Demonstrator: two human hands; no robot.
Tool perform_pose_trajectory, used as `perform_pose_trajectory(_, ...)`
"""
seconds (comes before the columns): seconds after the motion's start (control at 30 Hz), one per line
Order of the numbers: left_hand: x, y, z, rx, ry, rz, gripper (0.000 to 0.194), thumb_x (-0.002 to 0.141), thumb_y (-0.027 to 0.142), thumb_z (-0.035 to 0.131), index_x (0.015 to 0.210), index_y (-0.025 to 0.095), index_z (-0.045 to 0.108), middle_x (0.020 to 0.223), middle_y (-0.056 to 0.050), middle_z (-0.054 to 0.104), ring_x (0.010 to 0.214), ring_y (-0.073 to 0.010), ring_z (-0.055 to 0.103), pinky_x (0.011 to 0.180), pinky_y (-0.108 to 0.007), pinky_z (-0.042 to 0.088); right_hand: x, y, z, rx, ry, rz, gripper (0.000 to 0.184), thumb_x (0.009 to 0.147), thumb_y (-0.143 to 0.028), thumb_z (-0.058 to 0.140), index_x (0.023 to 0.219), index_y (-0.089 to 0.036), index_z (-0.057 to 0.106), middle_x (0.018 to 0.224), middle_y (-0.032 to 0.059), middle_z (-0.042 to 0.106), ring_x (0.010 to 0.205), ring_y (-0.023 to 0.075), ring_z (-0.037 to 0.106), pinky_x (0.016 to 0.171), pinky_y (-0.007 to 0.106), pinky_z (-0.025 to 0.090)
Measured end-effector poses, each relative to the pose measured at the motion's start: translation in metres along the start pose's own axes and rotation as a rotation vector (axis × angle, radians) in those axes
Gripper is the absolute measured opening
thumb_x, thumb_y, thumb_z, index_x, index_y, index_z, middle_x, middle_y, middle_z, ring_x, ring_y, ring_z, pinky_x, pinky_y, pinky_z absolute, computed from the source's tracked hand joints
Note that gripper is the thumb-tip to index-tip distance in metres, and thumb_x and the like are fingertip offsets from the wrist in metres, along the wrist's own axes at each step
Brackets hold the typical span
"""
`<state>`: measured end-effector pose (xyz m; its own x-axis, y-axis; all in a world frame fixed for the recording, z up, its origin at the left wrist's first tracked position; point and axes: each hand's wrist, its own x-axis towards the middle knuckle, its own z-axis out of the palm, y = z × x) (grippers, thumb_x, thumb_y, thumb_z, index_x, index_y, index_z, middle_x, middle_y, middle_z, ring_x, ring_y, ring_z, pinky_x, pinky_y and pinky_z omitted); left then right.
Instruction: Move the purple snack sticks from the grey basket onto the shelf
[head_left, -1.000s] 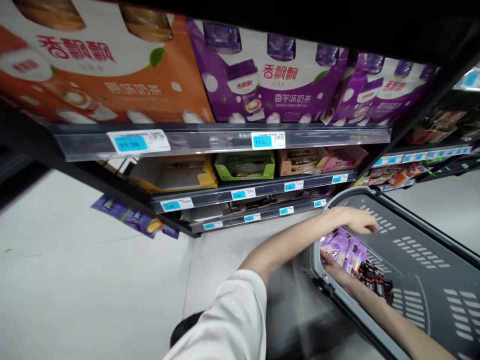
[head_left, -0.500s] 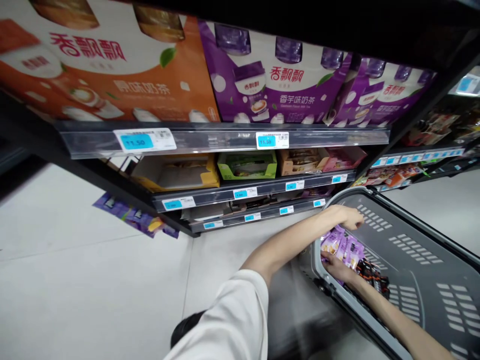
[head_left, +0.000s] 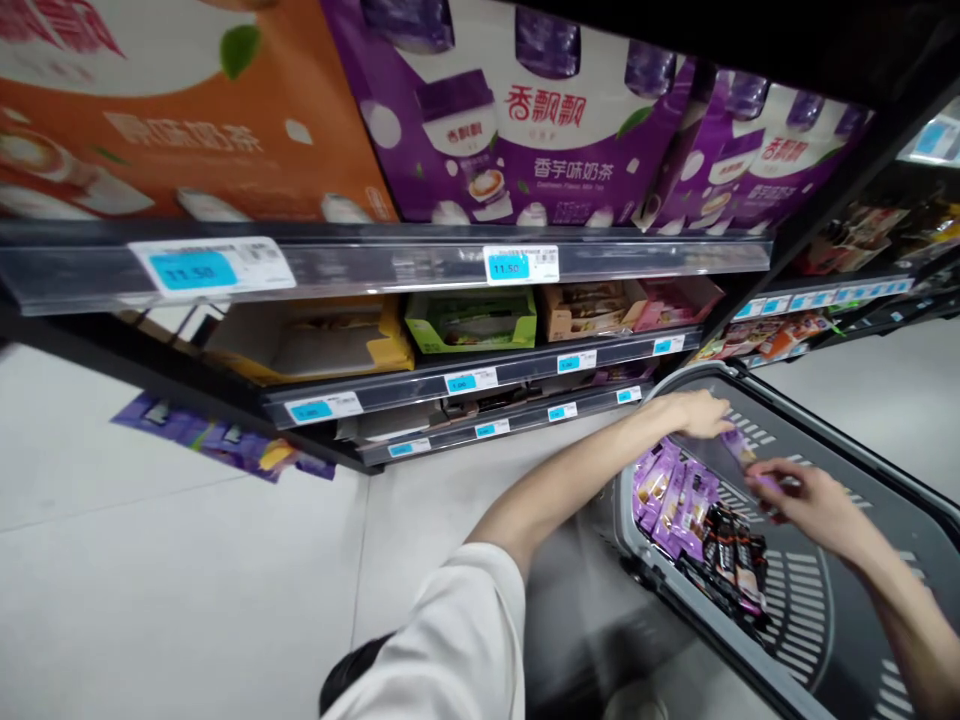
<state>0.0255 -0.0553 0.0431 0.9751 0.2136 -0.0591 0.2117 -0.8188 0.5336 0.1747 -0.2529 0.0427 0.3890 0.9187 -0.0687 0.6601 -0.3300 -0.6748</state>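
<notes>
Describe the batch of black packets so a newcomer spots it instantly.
Go to the gray basket at the lower right of the picture, beside the shelves. Inside, toward its left end, lies a heap with purple packets at the left. The black packets lie mostly right of those, set apart by dark wrappers with small orange marks.
</notes>
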Motion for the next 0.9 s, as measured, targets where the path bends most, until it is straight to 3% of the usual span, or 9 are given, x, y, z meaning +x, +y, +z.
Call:
perform_pose_trajectory(0.07, 0.001, 0.001, -0.002, -0.247, -0.045, 0.001, 0.053, 0.103, 0.055, 0.038, 0.11, 0.011, 0.067, 0.1, -0.017, 0.076, 0.084, -0.0231, 0.074, 0.078, -0.034, 0.058, -0.013, -0.005, -0.015, -0.023, 0.01, -0.033, 0.031, 0.071, -0.05, 0.079, 0.082, -0.021, 0.078, 0.082, 0.0107, 0.078, 0.052, 0.0211, 0.067, 0.046, 0.032, 0.056)
perform_pose_trajectory(0.13, 0.004, 0.002, -0.003, -0.497, -0.085, 0.012, 0.05, 0.1, 0.057, 0.045, 0.097, 0.012, 0.066, 0.092, -0.012, 0.076, 0.071, -0.0169, 0.071, 0.07, -0.029, 0.058, -0.027, -0.015, -0.01, -0.007, 0.09, -0.04, 0.034, 0.071, -0.053, 0.082, 0.085, -0.023, 0.077, 0.089, 0.0115, 0.077, 0.059, 0.0217, 0.069, 0.048, 0.032, 0.059)
perform_pose_trajectory(0.27, 0.012, 0.003, -0.001, -0.763, -0.004, 0.132, 0.031, 0.092, 0.043, 0.065, 0.092, 0.012, 0.065, 0.089, -0.007, 0.074, 0.075, -0.0137, 0.069, 0.069, -0.027, 0.058, -0.046, -0.038, 0.034, 0.377, 0.346, 0.062, 0.043, 0.067, -0.053, 0.088, 0.09, -0.022, 0.068, 0.089, 0.0078, 0.074, 0.069, 0.0211, 0.073, 0.054, 0.029, 0.062)
perform_pose_trajectory(0.4, 0.015, 0.005, 0.002, -1.037, 0.016, 0.288, 0.034, 0.08, 0.039, 0.079, 0.095, 0.012, 0.066, 0.084, -0.003, 0.071, 0.076, -0.0123, 0.067, 0.073, -0.029, 0.058, -0.045, -0.044, 0.065, 0.733, 0.362, 0.171, 0.062, 0.049, -0.043, 0.1, 0.088, -0.024, 0.055, 0.082, -0.0018, 0.072, 0.06, 0.0147, 0.068, 0.054, 0.026, 0.06)
perform_pose_trajectory(0.47, 0.013, 0.006, 0.002, -1.079, 0.003, 0.293, 0.034, 0.077, 0.036, 0.082, 0.094, 0.01, 0.066, 0.08, -0.003, 0.07, 0.074, -0.0121, 0.067, 0.072, -0.03, 0.058, -0.043, -0.04, 0.068, 0.813, 0.321, 0.231, 0.062, 0.049, -0.042, 0.1, 0.094, -0.022, 0.062, 0.084, -0.0021, 0.072, 0.06, 0.0118, 0.065, 0.056, 0.025, 0.059)
perform_pose_trajectory(0.6, 0.006, 0.006, 0.004, -1.07, 0.024, 0.236, 0.031, 0.075, 0.032, 0.085, 0.086, 0.01, 0.066, 0.072, -0.002, 0.069, 0.067, -0.0105, 0.065, 0.068, -0.028, 0.058, -0.045, -0.032, 0.066, 0.818, 0.254, 0.254, 0.049, 0.065, -0.051, 0.092, 0.098, -0.019, 0.075, 0.094, 0.0038, 0.077, 0.073, 0.0147, 0.066, 0.059, 0.026, 0.057)
perform_pose_trajectory(0.9, -0.002, 0.011, 0.005, -1.067, -0.073, 0.18, 0.041, 0.067, 0.019, 0.088, 0.102, 0.009, 0.069, 0.084, -0.006, 0.078, 0.074, -0.0141, 0.073, 0.075, -0.03, 0.058, -0.045, -0.027, 0.066, 0.779, 0.307, 0.162, 0.04, 0.066, -0.051, 0.091, 0.083, -0.02, 0.074, 0.077, 0.001, 0.076, 0.062, 0.0127, 0.063, 0.057, 0.025, 0.049)
